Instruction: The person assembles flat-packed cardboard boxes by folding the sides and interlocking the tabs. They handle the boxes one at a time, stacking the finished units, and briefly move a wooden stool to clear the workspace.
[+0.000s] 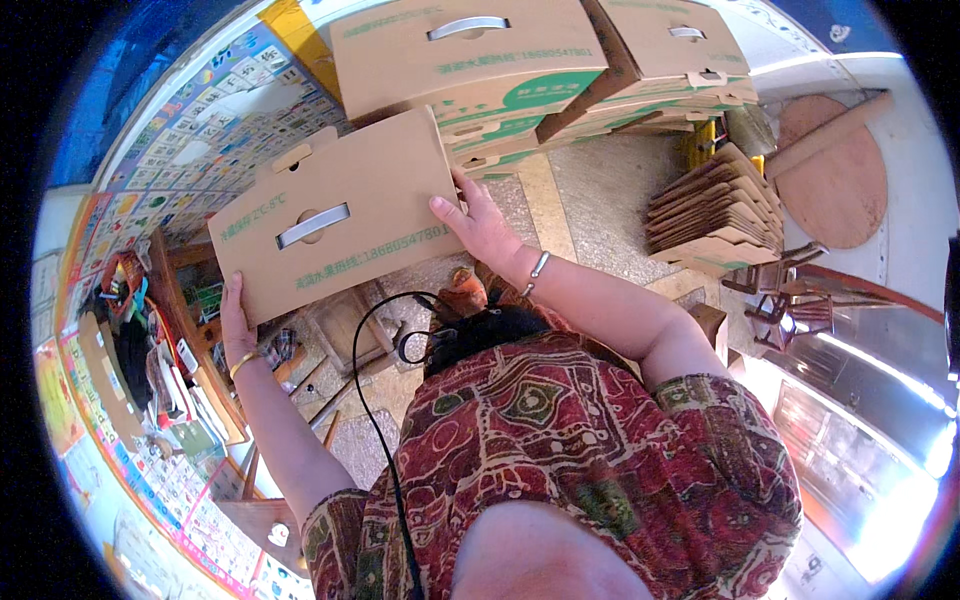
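Cardboard box (368,196), left hand (236,325) and right hand (486,226) gripping its ends, underside hidden

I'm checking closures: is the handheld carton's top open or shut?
Shut: the carton has its top panel flat, a pale strap handle near the middle, and no inside showing.

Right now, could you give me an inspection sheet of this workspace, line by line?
Surface: speckled floor with a paler strip.
Things: brown carton with a pale carry handle; similar cartons beyond it.
Clutter: mixed items at left; piled folded cardboard at right.
Hands: left hand at the carton's lower-left corner; right hand on its right edge, thumb on top.
Cables: black cable loops down over the patterned shirt.
Surroundings: poster-covered wall left; round brown board right.
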A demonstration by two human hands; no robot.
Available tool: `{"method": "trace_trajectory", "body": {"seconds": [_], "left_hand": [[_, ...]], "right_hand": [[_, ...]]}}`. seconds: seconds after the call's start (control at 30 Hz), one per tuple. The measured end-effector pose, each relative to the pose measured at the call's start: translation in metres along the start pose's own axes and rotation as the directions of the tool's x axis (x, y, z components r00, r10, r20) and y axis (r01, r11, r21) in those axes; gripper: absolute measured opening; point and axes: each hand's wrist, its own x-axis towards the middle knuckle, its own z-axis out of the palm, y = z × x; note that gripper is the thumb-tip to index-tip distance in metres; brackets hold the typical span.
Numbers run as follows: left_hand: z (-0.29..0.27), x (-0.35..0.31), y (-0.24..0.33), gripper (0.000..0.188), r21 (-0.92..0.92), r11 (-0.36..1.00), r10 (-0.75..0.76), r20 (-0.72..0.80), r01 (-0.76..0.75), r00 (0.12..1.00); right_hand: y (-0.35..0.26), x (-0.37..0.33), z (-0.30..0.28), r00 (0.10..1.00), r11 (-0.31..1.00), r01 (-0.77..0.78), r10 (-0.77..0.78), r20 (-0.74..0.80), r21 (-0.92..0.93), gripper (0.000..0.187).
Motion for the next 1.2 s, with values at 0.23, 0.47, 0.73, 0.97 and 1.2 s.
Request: {"method": "trace_trajectory", "body": {"seconds": [0.23,0.47,0.73,0.97,1.2], "left_hand": [[-0.010,-0.016,-0.010,0.049,0.021,0.999,-0.037,-0.145,0.040,0.989],[0.001,-0.023,-0.005,0.051,0.043,0.999,-0.024,-0.087,0.027,0.996],[0.006,-0.008,-0.013,0.059,0.020,0.997,0.071,0.060,-0.072,0.996],[-0.010,0.011,-0.001,0.066,0.024,0.987,0.155,0.150,-0.160,0.977],[-0.047,0.036,0.009,0.069,-0.021,0.988,0.152,0.173,-0.151,0.973]], "right_hand": [[0.004,0.011,0.008,0.995,0.997,-0.012,0.004,0.104,0.071,0.076],[-0.001,0.010,0.000,0.958,0.955,-0.173,0.105,0.268,0.243,0.066],[-0.004,0.011,-0.009,0.945,0.940,-0.324,0.316,0.090,0.108,0.077],[-0.011,0.003,0.018,0.941,0.906,-0.336,0.333,0.054,0.256,0.069],[-0.024,0.012,0.056,0.960,0.921,-0.278,0.279,0.037,0.273,0.066]]}}
